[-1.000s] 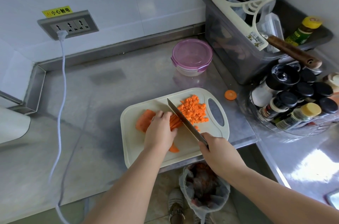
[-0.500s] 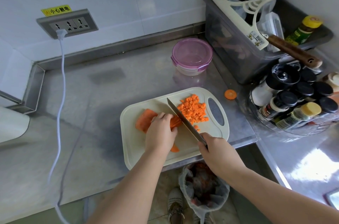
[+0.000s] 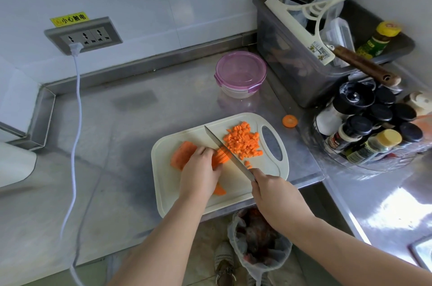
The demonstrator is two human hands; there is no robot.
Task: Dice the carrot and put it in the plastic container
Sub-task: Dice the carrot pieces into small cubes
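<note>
1. Nearby, at five o'clock, right hand (image 3: 275, 194) grips the knife (image 3: 224, 152).
2. Left hand (image 3: 201, 173), fingers curled, pins stiff, probably slippery carrot strips (image 3: 221, 157) on the cutting board (image 3: 168, 192); hold just behind the blade.
3. Dice (image 3: 243, 140) lie at two o'clock; lidded plastic container (image 3: 240, 72) at twelve.

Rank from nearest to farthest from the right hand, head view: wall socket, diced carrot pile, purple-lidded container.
1. Diced carrot pile, on the board, just beyond the right hand.
2. Purple-lidded container, back on the counter.
3. Wall socket, far left wall.
</note>
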